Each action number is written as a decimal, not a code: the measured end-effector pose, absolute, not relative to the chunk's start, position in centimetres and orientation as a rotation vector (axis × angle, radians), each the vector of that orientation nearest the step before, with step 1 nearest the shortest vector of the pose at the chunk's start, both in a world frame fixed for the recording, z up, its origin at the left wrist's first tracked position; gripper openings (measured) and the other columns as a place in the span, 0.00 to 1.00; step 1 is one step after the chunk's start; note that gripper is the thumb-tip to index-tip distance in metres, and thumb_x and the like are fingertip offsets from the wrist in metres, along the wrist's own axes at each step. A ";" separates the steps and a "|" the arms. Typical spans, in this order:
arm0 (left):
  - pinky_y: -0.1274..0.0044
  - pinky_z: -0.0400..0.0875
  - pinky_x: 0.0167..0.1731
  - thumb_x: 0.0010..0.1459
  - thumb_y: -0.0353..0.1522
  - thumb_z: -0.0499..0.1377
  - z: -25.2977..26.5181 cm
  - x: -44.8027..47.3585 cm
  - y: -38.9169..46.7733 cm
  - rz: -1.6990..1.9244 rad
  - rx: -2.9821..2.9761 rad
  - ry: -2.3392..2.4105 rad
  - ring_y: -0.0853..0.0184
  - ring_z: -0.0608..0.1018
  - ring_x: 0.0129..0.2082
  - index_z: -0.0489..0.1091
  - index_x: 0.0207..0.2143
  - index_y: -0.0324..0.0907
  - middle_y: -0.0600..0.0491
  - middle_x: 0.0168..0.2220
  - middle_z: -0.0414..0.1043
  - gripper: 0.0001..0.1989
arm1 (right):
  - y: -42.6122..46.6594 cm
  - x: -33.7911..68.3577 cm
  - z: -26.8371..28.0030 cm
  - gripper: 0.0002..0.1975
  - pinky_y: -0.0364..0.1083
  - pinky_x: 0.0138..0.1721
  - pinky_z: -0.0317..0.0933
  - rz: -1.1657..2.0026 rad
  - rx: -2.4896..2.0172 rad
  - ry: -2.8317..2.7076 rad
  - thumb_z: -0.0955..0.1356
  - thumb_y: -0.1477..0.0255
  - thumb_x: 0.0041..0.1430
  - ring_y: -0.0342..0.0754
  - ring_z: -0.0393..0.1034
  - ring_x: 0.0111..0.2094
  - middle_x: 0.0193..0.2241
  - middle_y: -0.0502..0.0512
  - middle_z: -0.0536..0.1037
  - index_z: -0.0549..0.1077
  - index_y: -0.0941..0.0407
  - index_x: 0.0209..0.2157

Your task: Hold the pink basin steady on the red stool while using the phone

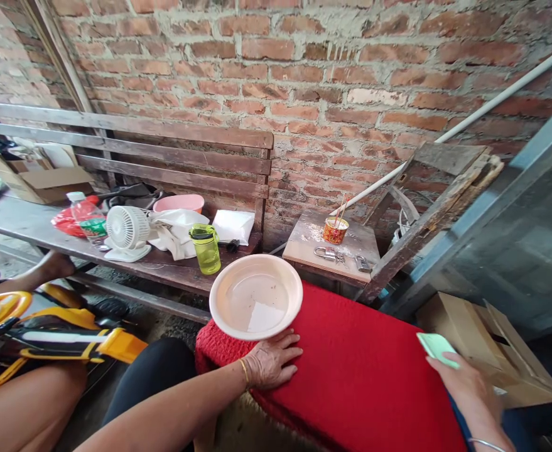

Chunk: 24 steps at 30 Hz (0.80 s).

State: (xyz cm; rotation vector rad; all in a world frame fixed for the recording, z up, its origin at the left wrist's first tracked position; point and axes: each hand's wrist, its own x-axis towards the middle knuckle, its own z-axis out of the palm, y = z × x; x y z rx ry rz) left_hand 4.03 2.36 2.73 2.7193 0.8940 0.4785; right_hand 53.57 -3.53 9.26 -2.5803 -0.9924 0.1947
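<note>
Left hand [274,362]: spread flat; we best press red cloth [355,364] taut. Right hand [466,382]: closed round green block [436,347].

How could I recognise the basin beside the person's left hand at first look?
Start from the brick wall and follow the slatted wooden bench to its right end. Nearer the camera, a bright red cloth begins there, and the basin sits on its far left part, just beyond the left hand. It is round, wide and pale cream, unlike the pink bowl back on the bench.
</note>
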 end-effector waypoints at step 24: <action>0.61 0.65 0.69 0.66 0.36 0.60 2.9 4.0 2.4 0.500 2.707 0.887 0.54 0.69 0.68 0.74 0.60 0.49 0.49 0.66 0.70 0.20 | -10.3 54.4 15.7 0.12 0.58 0.44 0.69 0.175 -2.872 -1.092 0.70 0.65 0.57 0.64 0.80 0.41 0.41 0.72 0.81 0.83 0.53 0.40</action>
